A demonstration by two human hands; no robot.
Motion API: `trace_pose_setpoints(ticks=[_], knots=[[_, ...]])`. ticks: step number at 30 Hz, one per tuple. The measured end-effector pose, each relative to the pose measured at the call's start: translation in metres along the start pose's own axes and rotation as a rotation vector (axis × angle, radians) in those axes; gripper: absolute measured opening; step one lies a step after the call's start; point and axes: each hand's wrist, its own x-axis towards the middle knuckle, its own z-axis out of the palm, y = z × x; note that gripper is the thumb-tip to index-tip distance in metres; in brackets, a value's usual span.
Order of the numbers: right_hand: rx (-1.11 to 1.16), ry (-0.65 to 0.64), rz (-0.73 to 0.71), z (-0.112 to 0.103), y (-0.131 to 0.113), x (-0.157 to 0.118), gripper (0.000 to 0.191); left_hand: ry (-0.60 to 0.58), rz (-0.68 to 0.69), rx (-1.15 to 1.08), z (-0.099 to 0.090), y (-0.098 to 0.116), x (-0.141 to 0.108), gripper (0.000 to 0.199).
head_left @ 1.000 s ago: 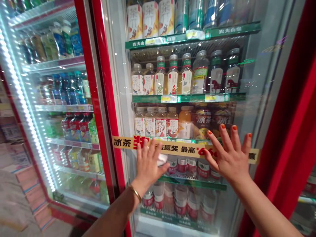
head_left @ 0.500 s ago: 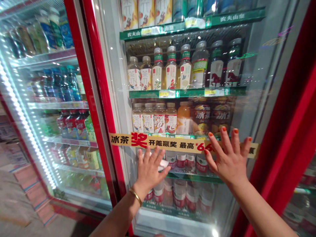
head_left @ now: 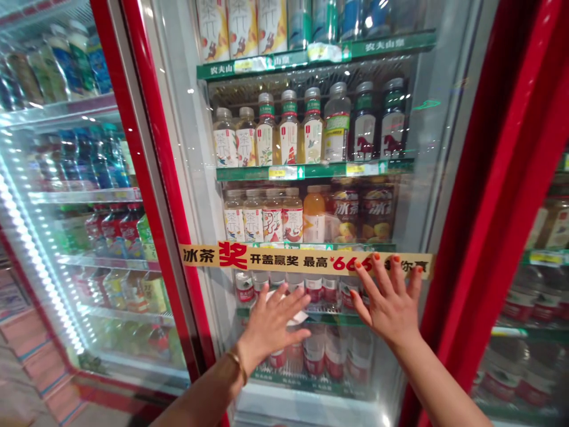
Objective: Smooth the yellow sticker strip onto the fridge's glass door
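A glass cooler door in a red frame fills the middle, crossed by a yellow banner [head_left: 284, 261] with black and red characters. My left hand [head_left: 275, 323], a gold bangle [head_left: 239, 363] at its wrist, is spread below the banner, in front of the glass and partly over a white item [head_left: 297, 316]. My right hand [head_left: 390, 296], with orange nails, is spread at the banner's right part, its fingertips over the lettering. Neither hand holds anything. Whether the palms touch the glass cannot be made out. Behind the glass, bottles [head_left: 288, 127] stand on green-edged shelves.
To the left is another lit cooler with bottles [head_left: 120, 228] behind a red frame [head_left: 153, 148]. Pink boxes [head_left: 48, 367] are stacked at the lower left. A red frame [head_left: 484, 225] and more bottles [head_left: 511, 362] are on the right.
The view has shifted, so the cooler appears further left and more of the right-hand bottles shows. Both hands sit lower against the banner, and the left hand is more tilted to the right.
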Motion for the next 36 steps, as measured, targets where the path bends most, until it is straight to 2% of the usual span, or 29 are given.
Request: trace_pose_setpoints(ticks=[1, 3, 5, 6, 7, 8, 10, 12, 13, 14, 15, 17, 19, 20, 21, 22, 24, 26, 28, 29, 31, 34, 36], knots=[[0.000, 0.002, -0.002, 0.000, 0.000, 0.000, 0.087, -0.009, -0.032, -0.004, -0.002, -0.008, -0.008, 0.107], [0.001, 0.005, -0.007, 0.001, -0.001, 0.000, 0.088, 0.000, -0.297, -0.046, -0.009, -0.039, -0.005, 0.104], [-0.005, 0.009, -0.009, 0.001, 0.000, 0.001, 0.088, 0.053, -0.613, -0.110, -0.018, -0.070, 0.024, 0.094], [-0.009, 0.014, -0.010, 0.001, 0.000, 0.001, 0.088, 0.087, -0.695, -0.132, -0.021, -0.078, 0.043, 0.091], [-0.012, 0.015, -0.009, 0.000, 0.000, 0.002, 0.088, 0.104, -0.702, -0.138, -0.023, -0.079, 0.061, 0.091], [-0.013, 0.014, -0.009, 0.000, 0.001, 0.002, 0.087, 0.104, -0.643, -0.133, -0.022, -0.072, 0.075, 0.093], [-0.010, 0.010, -0.016, -0.001, 0.001, 0.002, 0.088, 0.066, -0.367, -0.098, -0.016, -0.044, 0.082, 0.099], [-0.008, 0.009, -0.014, -0.002, 0.000, 0.003, 0.090, 0.015, -0.028, -0.053, -0.008, -0.014, 0.062, 0.100], [-0.007, 0.009, -0.005, -0.001, 0.000, 0.002, 0.091, -0.002, 0.090, -0.035, -0.006, -0.006, 0.046, 0.100], [-0.005, 0.010, 0.006, -0.001, -0.001, 0.002, 0.093, -0.013, 0.142, -0.024, -0.005, -0.005, 0.031, 0.099], [-0.002, 0.009, 0.018, 0.000, -0.002, 0.002, 0.094, -0.018, 0.121, -0.020, -0.006, -0.011, 0.020, 0.099], [0.003, 0.009, 0.032, 0.001, -0.003, 0.002, 0.096, -0.005, -0.104, -0.038, -0.013, -0.037, 0.017, 0.096], [0.000, 0.008, 0.034, 0.002, -0.003, 0.001, 0.096, 0.038, -0.403, -0.076, -0.020, -0.063, 0.040, 0.089], [-0.004, 0.005, 0.034, 0.002, -0.003, 0.001, 0.096, 0.064, -0.511, -0.095, -0.022, -0.069, 0.057, 0.087], [-0.006, 0.003, 0.035, 0.002, -0.003, 0.001, 0.096, 0.085, -0.564, -0.110, -0.023, -0.069, 0.073, 0.087], [-0.007, -0.001, 0.038, 0.002, -0.002, 0.001, 0.097, 0.095, -0.552, -0.118, -0.022, -0.062, 0.085, 0.089], [0.000, -0.006, 0.044, 0.001, -0.002, 0.001, 0.099, 0.073, -0.363, -0.112, -0.016, -0.035, 0.092, 0.093], [0.004, -0.007, 0.044, 0.000, -0.002, 0.002, 0.101, 0.026, -0.103, -0.085, -0.010, -0.007, 0.075, 0.094], [0.002, -0.007, 0.041, 0.000, -0.002, 0.003, 0.101, 0.001, 0.013, -0.061, -0.007, 0.002, 0.047, 0.087], [0.000, -0.005, 0.041, 0.000, -0.002, 0.003, 0.100, 0.001, -0.012, -0.060, -0.008, -0.003, 0.036, 0.083], [-0.002, -0.003, 0.047, 0.001, -0.003, 0.003, 0.099, 0.030, -0.197, -0.088, -0.012, -0.024, 0.032, 0.080], [-0.012, -0.002, 0.066, 0.003, -0.003, 0.002, 0.098, 0.095, -0.505, -0.151, -0.018, -0.049, 0.068, 0.082], [-0.016, -0.004, 0.072, 0.003, -0.003, 0.001, 0.098, 0.109, -0.516, -0.156, -0.014, -0.039, 0.094, 0.086]])
